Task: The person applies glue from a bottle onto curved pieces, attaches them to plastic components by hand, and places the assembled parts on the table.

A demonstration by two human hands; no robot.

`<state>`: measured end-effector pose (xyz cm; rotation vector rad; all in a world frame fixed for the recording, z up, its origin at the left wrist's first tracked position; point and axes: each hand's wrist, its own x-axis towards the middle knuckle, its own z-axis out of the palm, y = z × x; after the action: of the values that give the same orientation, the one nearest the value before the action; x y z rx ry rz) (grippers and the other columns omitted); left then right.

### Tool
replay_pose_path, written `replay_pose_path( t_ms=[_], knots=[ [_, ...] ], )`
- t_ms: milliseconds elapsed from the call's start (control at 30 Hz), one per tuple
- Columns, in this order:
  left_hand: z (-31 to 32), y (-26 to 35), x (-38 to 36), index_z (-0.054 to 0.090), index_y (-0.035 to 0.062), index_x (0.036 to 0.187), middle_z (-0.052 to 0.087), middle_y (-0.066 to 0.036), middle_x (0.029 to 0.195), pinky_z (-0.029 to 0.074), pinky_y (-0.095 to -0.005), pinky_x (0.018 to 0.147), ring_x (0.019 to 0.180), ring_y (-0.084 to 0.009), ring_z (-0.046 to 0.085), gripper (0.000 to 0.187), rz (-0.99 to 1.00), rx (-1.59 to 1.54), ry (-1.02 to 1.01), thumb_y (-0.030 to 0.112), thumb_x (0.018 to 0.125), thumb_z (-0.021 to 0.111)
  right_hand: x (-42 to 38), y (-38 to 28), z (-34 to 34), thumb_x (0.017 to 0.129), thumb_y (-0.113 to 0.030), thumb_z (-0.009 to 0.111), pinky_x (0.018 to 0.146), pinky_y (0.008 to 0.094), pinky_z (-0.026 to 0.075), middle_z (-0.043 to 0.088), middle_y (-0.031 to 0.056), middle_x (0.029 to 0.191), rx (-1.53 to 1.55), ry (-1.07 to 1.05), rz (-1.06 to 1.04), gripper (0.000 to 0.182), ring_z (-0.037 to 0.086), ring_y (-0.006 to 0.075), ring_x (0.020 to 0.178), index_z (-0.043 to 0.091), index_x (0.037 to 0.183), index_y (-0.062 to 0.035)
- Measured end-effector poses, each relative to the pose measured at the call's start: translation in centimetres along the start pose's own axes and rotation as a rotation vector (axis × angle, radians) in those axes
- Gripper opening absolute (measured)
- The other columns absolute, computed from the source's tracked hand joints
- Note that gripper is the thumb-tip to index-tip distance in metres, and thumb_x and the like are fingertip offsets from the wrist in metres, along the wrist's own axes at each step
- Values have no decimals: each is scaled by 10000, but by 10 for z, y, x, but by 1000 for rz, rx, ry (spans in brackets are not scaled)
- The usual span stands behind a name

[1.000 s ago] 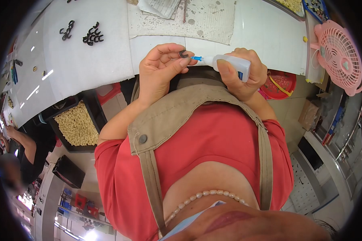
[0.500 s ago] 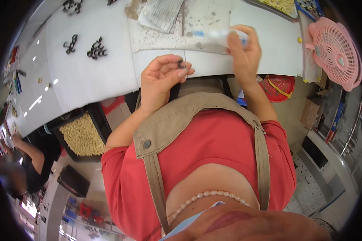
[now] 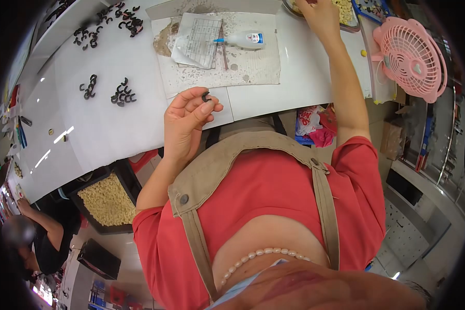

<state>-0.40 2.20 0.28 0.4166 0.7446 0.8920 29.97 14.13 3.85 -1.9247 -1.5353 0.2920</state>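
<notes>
Between thumb and fingertips, my left hand (image 3: 188,116) pinches a small black C-shaped piece (image 3: 206,97) just above the table's near edge. My right hand (image 3: 318,18) is at the top right, over a tray (image 3: 350,27) of small pale-yellow pieces. The upper edge of the view cuts off some of its fingers, so its grip is hidden. A white squeeze bottle (image 3: 246,40) with a blue tip lies on its side on a stained white sheet (image 3: 253,72), its tip over a printed paper (image 3: 195,41).
Black curved pieces lie in clusters (image 3: 123,94) at the left and farther back. A pink fan (image 3: 413,61) stands at the right, near a blue tray (image 3: 372,9). Below the table's left side is a black crate (image 3: 132,181) of pale pieces. Another person (image 3: 49,232) sits at far left.
My right hand has let go of the bottle, which now lies on the sheet, and has moved up and right to the tray. My left hand still holds the black piece.
</notes>
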Motion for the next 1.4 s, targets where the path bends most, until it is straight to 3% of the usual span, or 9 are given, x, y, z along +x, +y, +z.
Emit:
replay_pose_path(
  t_ms=[133, 333, 400, 500, 567, 633, 733, 933, 1400],
  knots=[
    [9, -4, 1, 522, 17, 1028, 617, -85, 868, 458, -211, 642, 809, -162, 608, 281, -9, 17, -6, 23, 767, 628, 33, 22, 18, 722, -111, 582, 525, 283, 442, 585, 106, 617, -401, 74, -199, 102, 564, 134, 570, 562, 779, -29],
    [19, -7, 2, 518, 0, 1037, 613, -99, 882, 457, -210, 651, 830, -164, 606, 298, 10, 63, 18, 31, 764, 633, 20, 17, -1, 723, -74, 580, 542, 298, 448, 595, 132, 657, 952, -61, 214, 88, 585, 184, 601, 565, 793, -22],
    [23, -5, 4, 518, -5, 1039, 615, -109, 894, 457, -209, 655, 840, -166, 606, 303, 9, 76, 20, 34, 763, 636, -10, 24, 0, 814, -237, 593, 692, 204, 401, 560, 18, 899, 1206, -346, 86, 312, 497, 97, 805, 544, 1012, -2],
    [27, -5, 7, 520, -5, 1040, 617, -118, 931, 458, -206, 664, 854, -168, 606, 304, -8, 61, 7, 42, 764, 638, -75, 2, 14, 852, -95, 519, 672, 211, 422, 546, 18, 848, 1646, -839, 284, 214, 493, 79, 741, 523, 1049, -11],
    [27, -6, 8, 527, -5, 1039, 616, -121, 953, 462, -207, 675, 860, -167, 605, 298, -35, 30, 2, 43, 766, 635, -107, -18, 15, 797, -73, 592, 670, 223, 435, 570, 37, 895, 1299, -834, 267, 242, 522, 89, 780, 568, 1032, -23],
    [24, -7, 8, 535, -4, 1038, 616, -118, 965, 466, -208, 686, 864, -163, 605, 290, -58, 7, -9, 42, 768, 632, -115, -42, 13, 709, -57, 658, 651, 245, 449, 594, 41, 850, 605, -553, -502, 322, 550, 127, 756, 595, 1025, -58],
    [19, -10, 7, 546, -3, 1037, 617, -108, 964, 473, -211, 701, 867, -154, 603, 279, -81, -29, -38, 38, 772, 627, -116, -58, 14, 627, -30, 686, 626, 272, 459, 593, 40, 773, 387, -384, -840, 423, 553, 171, 699, 602, 1037, -88],
    [12, -12, 6, 556, -3, 1033, 621, -94, 951, 475, -217, 722, 884, -142, 595, 261, -71, -78, -53, 50, 785, 616, -119, -75, 25, 577, -14, 693, 598, 272, 459, 591, 11, 746, 326, -291, -917, 447, 543, 181, 678, 607, 1010, -84],
    [8, -8, -5, 565, 16, 1036, 597, -63, 973, 472, -249, 783, 875, -126, 579, 256, -141, -74, -310, 153, 822, 598, -138, -79, 15, 627, -36, 693, 693, 279, 462, 623, 45, 821, 559, -423, -693, 281, 569, 195, 792, 635, 901, -66]
  ],
)
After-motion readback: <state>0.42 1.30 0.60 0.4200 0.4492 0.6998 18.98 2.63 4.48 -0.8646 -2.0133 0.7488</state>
